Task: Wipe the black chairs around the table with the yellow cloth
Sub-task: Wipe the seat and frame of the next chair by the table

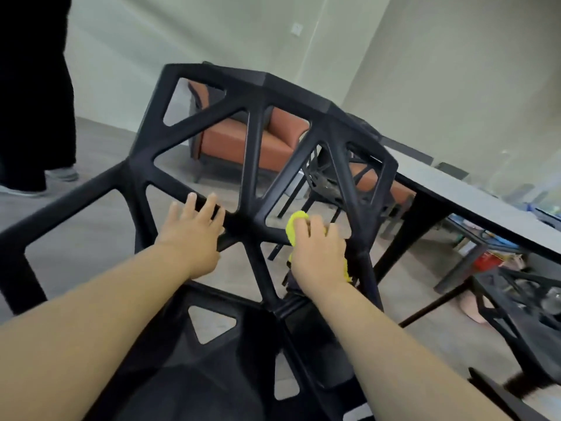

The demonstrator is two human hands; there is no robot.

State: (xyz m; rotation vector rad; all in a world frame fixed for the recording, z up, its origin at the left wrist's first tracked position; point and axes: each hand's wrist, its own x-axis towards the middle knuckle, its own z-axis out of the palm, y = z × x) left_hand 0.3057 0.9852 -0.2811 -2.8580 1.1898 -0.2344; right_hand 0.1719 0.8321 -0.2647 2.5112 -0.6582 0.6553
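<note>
My right grip (318, 253) is clenched on the yellow cloth (294, 226), bunched under my palm and pressed against a lower strut on the right side of the black chair (258, 138) backrest. My left grip (191, 235) is released, with its fingers laid fairly straight over a strut at the middle of the backrest to steady it.

I judge I'm partway through this chair, with the work now on the lattice of the back. The plastic shows no streaks or dust, so I cannot tell which struts are done, nor whether the seat below my arms is wiped.

A second chair (328, 183) shows through the openings, and a third (516, 305) stands by the counter (455, 189) at my right. Those look left to do, though nothing proves it.

My hand covers most of the cloth. The seat is cut off at the bottom edge, and the far end of the counter is blurred.
</note>
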